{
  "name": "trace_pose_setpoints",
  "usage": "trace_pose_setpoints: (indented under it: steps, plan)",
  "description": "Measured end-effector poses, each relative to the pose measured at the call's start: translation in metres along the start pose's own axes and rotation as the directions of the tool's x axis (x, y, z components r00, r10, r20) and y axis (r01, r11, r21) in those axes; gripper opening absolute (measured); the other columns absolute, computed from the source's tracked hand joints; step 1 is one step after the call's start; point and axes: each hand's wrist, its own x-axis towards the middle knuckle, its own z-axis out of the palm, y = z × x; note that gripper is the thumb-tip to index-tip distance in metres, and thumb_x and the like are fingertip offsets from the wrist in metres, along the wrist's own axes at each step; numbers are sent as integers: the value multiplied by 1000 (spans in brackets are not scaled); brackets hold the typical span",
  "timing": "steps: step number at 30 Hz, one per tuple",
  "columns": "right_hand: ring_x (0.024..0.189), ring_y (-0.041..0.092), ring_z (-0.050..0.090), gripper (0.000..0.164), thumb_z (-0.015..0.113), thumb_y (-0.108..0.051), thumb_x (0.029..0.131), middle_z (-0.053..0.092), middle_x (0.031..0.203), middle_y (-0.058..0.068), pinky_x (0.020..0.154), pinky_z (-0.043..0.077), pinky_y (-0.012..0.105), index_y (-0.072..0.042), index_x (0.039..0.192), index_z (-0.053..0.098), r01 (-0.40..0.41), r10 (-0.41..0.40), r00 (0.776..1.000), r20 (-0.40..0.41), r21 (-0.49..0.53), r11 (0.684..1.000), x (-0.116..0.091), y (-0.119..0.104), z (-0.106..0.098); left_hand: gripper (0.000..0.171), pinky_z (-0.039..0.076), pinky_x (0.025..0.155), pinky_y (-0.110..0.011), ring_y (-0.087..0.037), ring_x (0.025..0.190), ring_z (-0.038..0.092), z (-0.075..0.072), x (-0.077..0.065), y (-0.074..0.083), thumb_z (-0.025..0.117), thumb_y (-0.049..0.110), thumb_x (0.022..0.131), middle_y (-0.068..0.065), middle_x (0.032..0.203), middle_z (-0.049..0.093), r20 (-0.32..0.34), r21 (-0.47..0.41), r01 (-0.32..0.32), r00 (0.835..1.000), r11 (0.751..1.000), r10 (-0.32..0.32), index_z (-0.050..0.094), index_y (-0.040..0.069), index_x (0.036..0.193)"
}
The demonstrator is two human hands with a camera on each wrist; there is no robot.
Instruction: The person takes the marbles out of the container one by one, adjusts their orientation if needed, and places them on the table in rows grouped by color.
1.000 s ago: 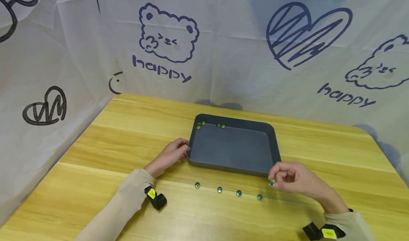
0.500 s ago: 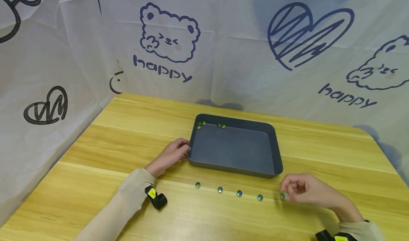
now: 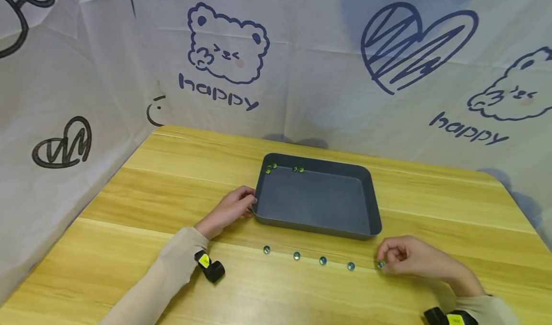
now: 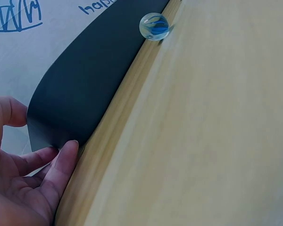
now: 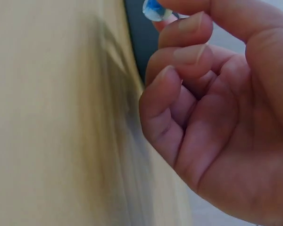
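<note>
Beside the near right corner of a dark grey rectangular tray [image 3: 316,203], my right hand [image 3: 414,258] pinches a clear glass marble [image 5: 154,9] with a blue swirl between thumb and index finger. Its other fingers are curled toward the palm, low over the table. My left hand [image 3: 230,210] holds the tray's near left corner; in the left wrist view, its fingertips touch the rim and outer wall. Several yellow-green marbles [image 3: 268,170] lie along the tray's far side, toward the left. A row of several glass marbles [image 3: 323,261] runs along the table in front of the tray.
The wood-grain table [image 3: 142,191] backs onto a white cloth [image 3: 310,90] printed with bears and hearts. Each sleeve carries a small black wrist camera, the left one [image 3: 210,266] just above the tabletop.
My right hand has moved from the tray's near right corner toward the right and nearer to me, the marble still pinched. The left hand and tray have stayed put.
</note>
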Motion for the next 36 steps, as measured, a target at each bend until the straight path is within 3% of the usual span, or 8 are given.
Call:
trace_pose_setpoints:
  steps: [3,9,16,36]
  plan:
    - [57,4,35,9,61,0,91,41,64,8,51,36,25,3,99,63,-17,17,1000,11,-13,1000,5,2,2,41,54,79,-35,-23,91,60,-2,0,0,45,17,99,-20,119,56,-10,2,7,1000,1000,-7,48,-7,132]
    - [56,4,34,9,60,3,90,38,62,16,48,31,26,7,98,62,-8,8,1000,26,8,1000,8,4,4,41,54,78,-35,-23,90,60,-2,0,1,45,17,99,-20,118,56,-4,1,11,1000,1000,-11,48,-7,132]
    - [56,1,36,10,65,0,87,46,66,-10,49,33,22,3,96,63,-57,57,998,-7,-63,996,9,3,4,42,53,78,-34,-22,89,60,-1,0,1,45,18,98,-20,117,57,-8,1,13,1000,1000,-13,48,-6,132]
    - [54,1,37,13,69,-5,85,47,64,-9,48,32,20,1,94,64,-119,118,993,-17,-92,989,5,1,5,42,54,79,-35,-23,92,59,2,0,1,45,19,99,-19,118,56,7,0,0,1000,1000,0,48,-7,132]
